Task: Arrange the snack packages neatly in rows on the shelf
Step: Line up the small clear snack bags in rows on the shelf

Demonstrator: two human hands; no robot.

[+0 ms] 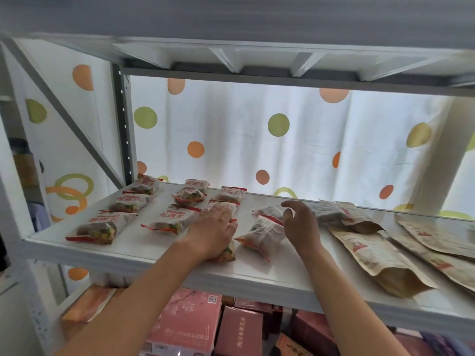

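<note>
While the white shelf (144, 249) is carrying everything, a dotted curtain (231, 140) is hanging behind it. Brown paper pouches (380, 258) are lying flat at the right end, and pink boxes (190, 322) are sitting on the level below. Snack packages (102, 228) are lying in rows on the left part of the board. The left hand (213, 232) is pressing with flat, straight fingers on one package (227, 253) in the third row. The right hand (299, 222) is hovering with loosely curled fingers, gripping nothing, just beside two turned packages (264, 233).
</note>
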